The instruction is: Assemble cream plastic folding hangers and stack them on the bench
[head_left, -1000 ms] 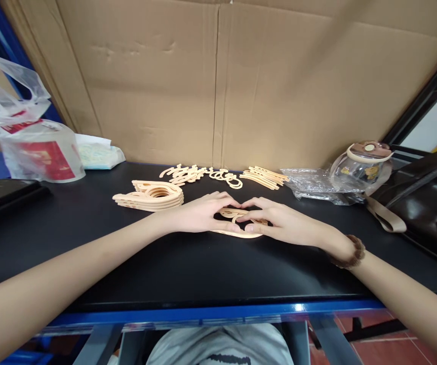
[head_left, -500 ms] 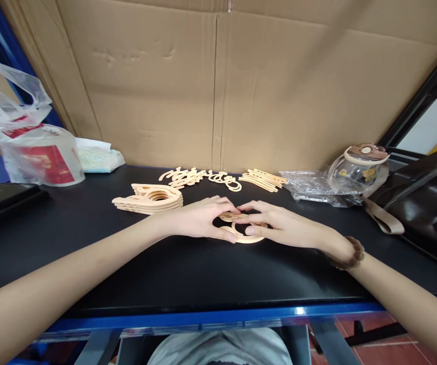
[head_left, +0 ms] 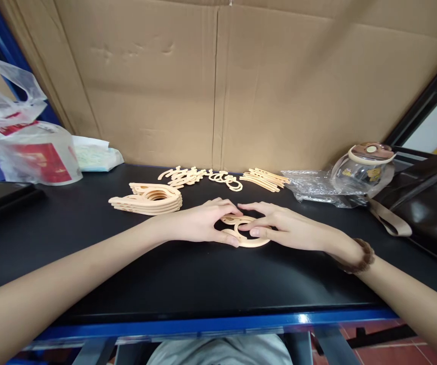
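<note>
A beige plastic folding clothes hanger, with a round opening in its middle, lies on the black table in front of me. My left hand is closed on its left end, thumb on the near edge and fingers over the far edge. My right hand grips the right part, its thumb and a finger at the round opening while the index finger stretches out toward the left hand. Both hands cover parts of the hanger. Left of them sits a stack of similar beige hangers.
Along the back lie loose curved beige pieces, hook pieces and straight strips. A clear plastic wrapper, a transparent bottle and a dark bag stand right. Left are a bagged tub, tissues and a black device.
My right hand has shifted slightly right and its fingers have spread a little, showing more of the hanger's round opening. The left hand keeps its hold. The view has shifted slightly.
</note>
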{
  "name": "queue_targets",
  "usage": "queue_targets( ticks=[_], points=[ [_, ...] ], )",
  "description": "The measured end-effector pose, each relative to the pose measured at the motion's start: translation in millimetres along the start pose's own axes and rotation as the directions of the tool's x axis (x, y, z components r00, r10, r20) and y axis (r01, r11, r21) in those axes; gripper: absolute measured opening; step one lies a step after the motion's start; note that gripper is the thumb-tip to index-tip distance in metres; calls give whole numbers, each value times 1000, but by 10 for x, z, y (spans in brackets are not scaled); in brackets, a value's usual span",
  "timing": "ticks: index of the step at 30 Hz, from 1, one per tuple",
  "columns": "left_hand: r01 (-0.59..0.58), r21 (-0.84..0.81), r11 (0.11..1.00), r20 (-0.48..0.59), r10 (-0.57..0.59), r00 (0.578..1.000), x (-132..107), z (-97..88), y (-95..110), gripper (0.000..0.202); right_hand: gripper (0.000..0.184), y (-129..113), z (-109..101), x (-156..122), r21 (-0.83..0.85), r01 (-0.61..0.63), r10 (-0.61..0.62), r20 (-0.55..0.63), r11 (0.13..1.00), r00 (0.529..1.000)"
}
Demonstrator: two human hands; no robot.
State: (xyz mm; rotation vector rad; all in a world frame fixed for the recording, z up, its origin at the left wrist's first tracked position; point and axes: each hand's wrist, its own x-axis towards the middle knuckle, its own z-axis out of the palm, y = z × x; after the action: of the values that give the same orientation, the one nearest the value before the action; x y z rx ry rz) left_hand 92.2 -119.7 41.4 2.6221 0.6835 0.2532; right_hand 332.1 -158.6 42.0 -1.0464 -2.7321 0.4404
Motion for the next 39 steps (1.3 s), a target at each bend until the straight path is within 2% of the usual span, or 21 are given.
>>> queue_targets(
  ticks=[8,14,16,20,23,30,39],
  points=[
    [40,33,999,26,-41,999,0,-20,25,54,41,15,13,22,3,14,-14,13,1000,1000],
    [13,224,975,-44,-4,999,9,5,103,49,35,-14,-6,28,-5,51,-51,-29,999,998],
    [2,296,955,-68,19,998,15,21,135,47,36,-13,-22,25,15,28,-27,-67,1000,997],
    [-4,381,925,-113,51,992,16,50,162,47,54,0,-40,19,29,-52,55,-126,998,991],
    [-10,403,915,-129,68,989,9,45,170,43,52,0,-35,24,48,-80,86,-135,996,987],
    [-9,426,904,-83,49,995,-13,9,167,40,50,-9,-38,19,29,-117,119,-116,993,986],
    [30,517,855,-76,11,997,-8,160,318,43,46,-24,-30,11,-6,-107,106,-95,994,990]
  ],
)
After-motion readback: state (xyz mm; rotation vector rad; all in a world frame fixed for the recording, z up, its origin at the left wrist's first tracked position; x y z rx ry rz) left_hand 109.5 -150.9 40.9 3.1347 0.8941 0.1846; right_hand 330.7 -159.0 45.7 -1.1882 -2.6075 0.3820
